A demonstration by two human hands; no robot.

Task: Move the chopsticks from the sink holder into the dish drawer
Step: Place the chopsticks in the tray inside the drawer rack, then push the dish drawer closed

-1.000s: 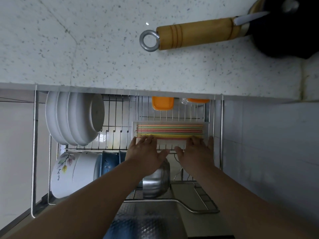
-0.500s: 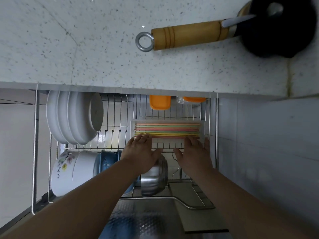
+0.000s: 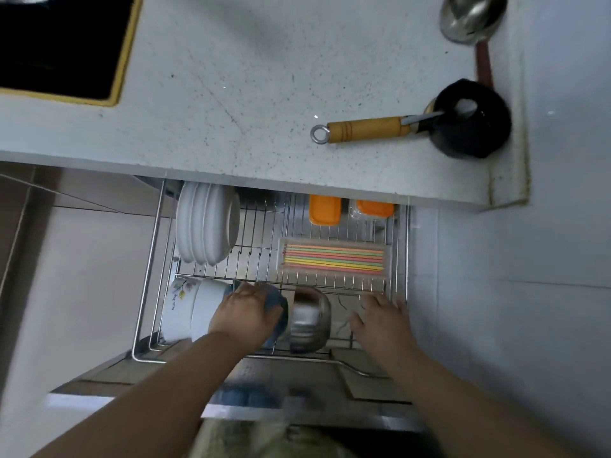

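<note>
Several coloured chopsticks (image 3: 333,258) lie side by side in a clear plastic tray (image 3: 387,263) on the upper wire shelf of the pulled-out dish drawer (image 3: 149,259). My left hand (image 3: 243,312) hangs over the blue bowls in the drawer's front row, fingers loosely curled, holding nothing. My right hand (image 3: 383,320) is spread above the drawer's front right corner, empty, a little in front of the tray.
White plates (image 3: 206,223) stand at the drawer's back left, white bowls (image 3: 185,309) and a steel bowl (image 3: 309,317) in front, orange-lidded boxes (image 3: 325,209) at the back. On the counter lie a wooden-handled black pot (image 3: 469,123) and a ladle (image 3: 471,14); a cooktop (image 3: 62,44) is far left.
Both hands let go of the chopstick tray and drew back toward the drawer's front. The camera pulled back, showing more of the counter.
</note>
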